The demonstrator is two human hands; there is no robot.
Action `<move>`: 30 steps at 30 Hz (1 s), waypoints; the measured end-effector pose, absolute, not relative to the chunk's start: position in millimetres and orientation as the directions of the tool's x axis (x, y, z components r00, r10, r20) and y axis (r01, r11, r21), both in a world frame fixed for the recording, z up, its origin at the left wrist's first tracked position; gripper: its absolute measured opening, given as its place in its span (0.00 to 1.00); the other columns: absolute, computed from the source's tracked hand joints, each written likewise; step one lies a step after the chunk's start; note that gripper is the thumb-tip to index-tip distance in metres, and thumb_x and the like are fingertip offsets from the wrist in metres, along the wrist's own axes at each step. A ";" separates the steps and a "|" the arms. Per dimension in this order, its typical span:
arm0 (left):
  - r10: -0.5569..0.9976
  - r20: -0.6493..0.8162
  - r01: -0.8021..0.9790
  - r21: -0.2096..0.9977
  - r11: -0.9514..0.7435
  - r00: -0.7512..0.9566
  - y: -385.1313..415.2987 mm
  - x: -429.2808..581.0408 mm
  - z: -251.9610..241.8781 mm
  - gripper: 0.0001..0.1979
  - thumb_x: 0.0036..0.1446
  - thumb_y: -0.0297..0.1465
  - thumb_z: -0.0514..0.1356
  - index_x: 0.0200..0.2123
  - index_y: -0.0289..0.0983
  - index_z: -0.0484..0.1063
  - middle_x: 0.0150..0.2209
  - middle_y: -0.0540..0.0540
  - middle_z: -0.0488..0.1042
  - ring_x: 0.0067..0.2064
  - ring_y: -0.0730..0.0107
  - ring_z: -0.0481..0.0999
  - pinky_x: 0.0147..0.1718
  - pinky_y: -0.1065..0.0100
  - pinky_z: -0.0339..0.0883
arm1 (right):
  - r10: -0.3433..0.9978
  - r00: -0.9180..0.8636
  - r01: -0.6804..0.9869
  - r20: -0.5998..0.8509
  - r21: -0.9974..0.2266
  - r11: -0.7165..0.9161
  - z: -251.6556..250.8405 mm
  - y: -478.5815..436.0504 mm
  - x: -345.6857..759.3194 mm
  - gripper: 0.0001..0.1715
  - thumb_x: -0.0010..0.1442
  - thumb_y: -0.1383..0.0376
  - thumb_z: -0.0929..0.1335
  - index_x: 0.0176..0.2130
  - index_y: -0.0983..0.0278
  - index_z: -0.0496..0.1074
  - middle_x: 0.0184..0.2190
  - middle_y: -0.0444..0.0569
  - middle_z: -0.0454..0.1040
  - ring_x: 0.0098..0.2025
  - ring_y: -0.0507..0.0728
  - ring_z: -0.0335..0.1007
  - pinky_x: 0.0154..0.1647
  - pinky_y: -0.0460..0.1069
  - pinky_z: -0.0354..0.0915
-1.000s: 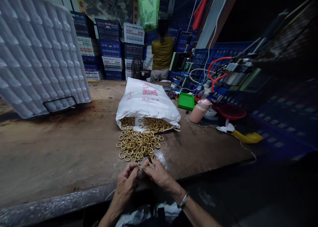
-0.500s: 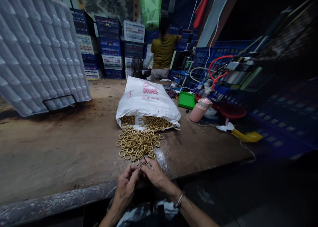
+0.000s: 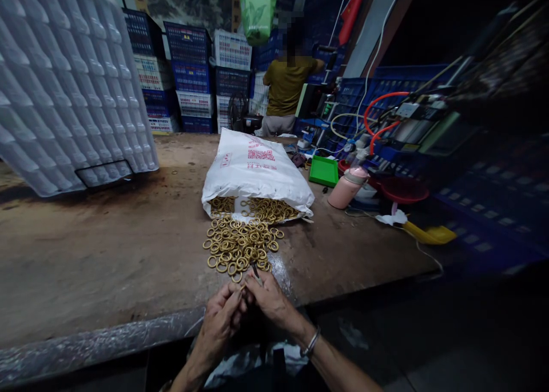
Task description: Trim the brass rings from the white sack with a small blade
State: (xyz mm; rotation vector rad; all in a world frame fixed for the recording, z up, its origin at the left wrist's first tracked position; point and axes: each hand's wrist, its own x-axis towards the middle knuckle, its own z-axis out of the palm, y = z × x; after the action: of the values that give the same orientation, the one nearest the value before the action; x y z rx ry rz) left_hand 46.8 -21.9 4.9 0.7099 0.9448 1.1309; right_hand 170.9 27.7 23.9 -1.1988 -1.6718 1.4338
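At the near edge of the worn table (image 3: 107,254) my left hand (image 3: 222,317) pinches a small brass ring between its fingertips. My right hand (image 3: 268,297) presses against it, fingers closed on a thin dark metal tool (image 3: 256,273) whose tip points up toward the pile. Just beyond both hands lies a heap of brass rings (image 3: 240,243), spilled from the open mouth of a white sack (image 3: 255,169) with red print.
A white moulded tray panel (image 3: 68,88) leans at the back left. A green tray (image 3: 322,171), pink bottle (image 3: 346,187), red bowl (image 3: 403,189), yellow scoop (image 3: 429,234) and hoses crowd the right. A person in an olive shirt (image 3: 286,86) stands by stacked crates (image 3: 193,77).
Both hands stayed pressed together at the table edge and shifted slightly nearer the ring pile. The person at the back moved a little to the right.
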 end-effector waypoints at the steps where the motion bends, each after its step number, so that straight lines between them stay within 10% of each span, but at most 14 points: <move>1: 0.957 -0.263 -0.422 0.859 0.291 0.123 -22.5 47.1 4.8 0.13 0.52 0.40 0.56 0.25 0.36 0.64 0.21 0.55 0.62 0.17 0.84 0.49 0.15 0.76 0.41 | 0.917 -0.388 0.246 -0.095 -0.969 0.003 24.2 27.9 171.0 0.16 0.58 0.57 0.58 0.26 0.64 0.63 0.19 0.40 0.62 0.23 0.48 0.58 0.27 0.44 0.56; 9: 0.948 -0.316 -0.439 0.847 0.299 0.034 -20.3 47.5 -0.7 0.14 0.48 0.43 0.59 0.27 0.38 0.62 0.19 0.57 0.61 0.16 0.84 0.50 0.14 0.77 0.42 | 0.898 -0.440 0.523 0.011 -0.810 0.266 19.0 21.2 177.5 0.07 0.52 0.70 0.59 0.28 0.63 0.64 0.23 0.42 0.66 0.26 0.50 0.60 0.28 0.44 0.53; 13: 0.958 -0.286 -0.508 0.820 0.264 0.037 -18.5 49.0 0.1 0.15 0.45 0.42 0.61 0.26 0.38 0.61 0.18 0.58 0.59 0.18 0.83 0.52 0.17 0.77 0.46 | 0.865 -0.502 0.620 0.017 -0.689 0.374 15.0 17.4 179.2 0.17 0.44 0.76 0.58 0.34 0.62 0.64 0.25 0.43 0.68 0.28 0.51 0.62 0.30 0.44 0.53; 30: 0.986 -0.168 -0.350 0.924 0.157 0.001 -24.7 42.6 0.3 0.14 0.48 0.42 0.59 0.24 0.37 0.63 0.19 0.56 0.56 0.20 0.80 0.53 0.19 0.75 0.49 | 0.836 -0.547 0.717 -0.036 -0.536 0.446 18.5 22.7 179.3 0.19 0.43 0.75 0.57 0.35 0.62 0.64 0.24 0.43 0.66 0.27 0.51 0.59 0.28 0.45 0.48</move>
State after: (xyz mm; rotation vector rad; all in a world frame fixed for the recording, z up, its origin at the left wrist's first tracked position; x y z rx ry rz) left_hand 42.6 -24.7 0.3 0.8143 1.0387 1.2557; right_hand 179.3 22.7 18.5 -1.3488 -2.4639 0.7430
